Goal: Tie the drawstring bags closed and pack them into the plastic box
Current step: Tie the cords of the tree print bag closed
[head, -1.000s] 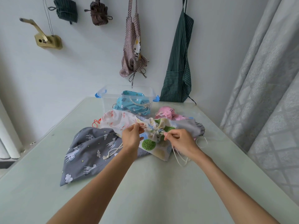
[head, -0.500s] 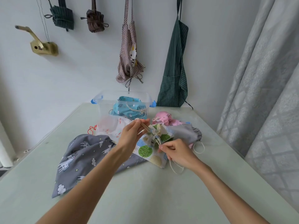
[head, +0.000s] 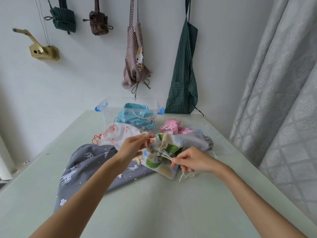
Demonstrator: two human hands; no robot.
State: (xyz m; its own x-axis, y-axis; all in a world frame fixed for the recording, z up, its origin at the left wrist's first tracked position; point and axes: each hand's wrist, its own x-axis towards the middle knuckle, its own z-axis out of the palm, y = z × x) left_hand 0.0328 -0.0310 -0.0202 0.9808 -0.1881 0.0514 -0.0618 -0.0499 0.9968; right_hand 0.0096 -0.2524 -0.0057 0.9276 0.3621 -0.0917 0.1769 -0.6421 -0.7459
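The pale green surface (head: 154, 212) is bare on the near side of both hands, with wide room there, and its right edge runs close beside a grey patterned curtain (head: 283, 100). Its far edge meets the white wall.

The left hand (head: 132, 148) has its fingers (head: 145, 136) closed on the gathered mouth of a small cream drawstring bag printed with green trees (head: 169, 148). The right hand (head: 190, 160) pinches the cream drawstring cord (head: 167, 157) between thumb and forefinger, just to the right of the bag's neck; the cord runs taut from the neck to these fingers, and its loose end lies curled on the surface below the hand. The bag is between the two hands, with the long axis going from upper left to lower right, the mouth toward the left fingers and the bottom corner resting on the surface.

Under the left wrist lies a large grey fabric bag with white animal prints (head: 82, 170). Behind the left fingers is a white bag with orange prints (head: 118, 136), and behind the right fingers a plain grey fabric bag (head: 197, 141) and a pink printed bag (head: 171, 125). Further back stands the clear plastic box with blue latches (head: 109, 111), which holds a tied blue printed bag (head: 135, 115). These bags crowd the way between the fingers and the box.
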